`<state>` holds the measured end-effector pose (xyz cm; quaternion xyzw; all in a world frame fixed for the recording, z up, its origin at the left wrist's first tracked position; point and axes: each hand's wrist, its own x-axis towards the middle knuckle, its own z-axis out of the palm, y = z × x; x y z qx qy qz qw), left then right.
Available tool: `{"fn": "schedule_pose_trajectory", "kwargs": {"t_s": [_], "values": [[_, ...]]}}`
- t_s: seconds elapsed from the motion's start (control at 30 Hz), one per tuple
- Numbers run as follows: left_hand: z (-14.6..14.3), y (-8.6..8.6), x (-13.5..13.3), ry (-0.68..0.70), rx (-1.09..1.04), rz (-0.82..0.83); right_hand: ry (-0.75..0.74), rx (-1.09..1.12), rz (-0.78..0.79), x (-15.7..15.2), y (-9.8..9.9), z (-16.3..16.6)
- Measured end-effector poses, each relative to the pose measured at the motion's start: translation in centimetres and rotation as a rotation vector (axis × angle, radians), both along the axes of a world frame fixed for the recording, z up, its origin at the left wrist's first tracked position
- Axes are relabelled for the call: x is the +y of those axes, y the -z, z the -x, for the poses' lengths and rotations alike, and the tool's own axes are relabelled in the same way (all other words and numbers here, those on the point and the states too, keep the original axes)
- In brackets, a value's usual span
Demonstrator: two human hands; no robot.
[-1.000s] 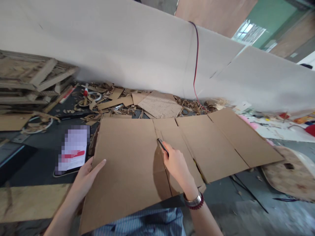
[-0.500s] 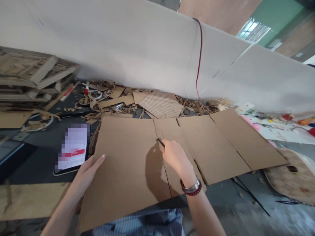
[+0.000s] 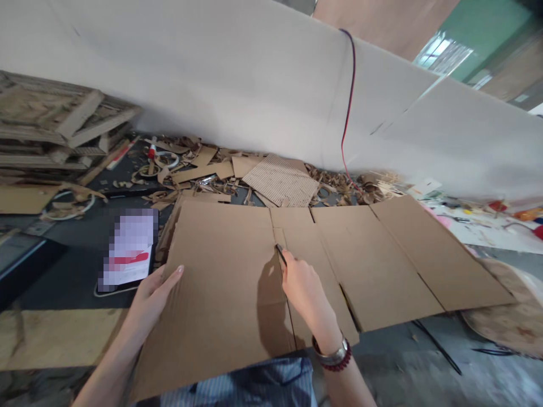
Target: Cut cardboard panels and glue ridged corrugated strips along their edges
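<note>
A large flattened cardboard box (image 3: 220, 282) lies across the table's front and over my lap, with fold lines and slots between its panels. My left hand (image 3: 155, 297) grips its left edge, thumb on top and fingers underneath, mostly hidden. In my right hand (image 3: 303, 291) is a slim dark tool, which looks like a craft knife (image 3: 280, 254). Its tip points away from me and meets the cardboard near the crease by the narrow panel. A thin rectangular outline shows on the board close to that tip. My right hand's grip covers the rest of the tool.
A lit phone (image 3: 127, 254) lies left of the cardboard. Cardboard scraps and a corrugated piece (image 3: 282, 180) lie behind, against the white wall (image 3: 212, 85). Wooden frames (image 3: 55, 127) are stacked at the left. A patterned round seat (image 3: 504, 322) stands at the right.
My right hand has shifted slightly down and toward me, and more of the tool shows now. My left hand keeps its hold; the view has shifted slightly.
</note>
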<state>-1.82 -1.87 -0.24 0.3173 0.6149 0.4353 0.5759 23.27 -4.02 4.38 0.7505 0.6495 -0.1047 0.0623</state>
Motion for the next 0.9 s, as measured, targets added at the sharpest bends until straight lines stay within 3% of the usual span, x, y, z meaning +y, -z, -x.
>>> {"fn": "schedule_pose_trajectory", "kwargs": {"t_s": [0.47, 0.73, 0.9], "values": [[-0.5, -0.4, -0.5, 0.025, -0.03, 0.048, 0.143, 0.002, 0.055, -2.9, 0.6, 1.0], [-0.3, 0.3, -0.6, 0.082, -0.047, 0.037, 0.243, 0.035, 0.102, -4.2, 1.0, 1.4], [-0.7, 0.0, -0.3, 0.047, 0.017, 0.005, 0.284, 0.082, 0.162, -6.2, 1.1, 1.4]]}}
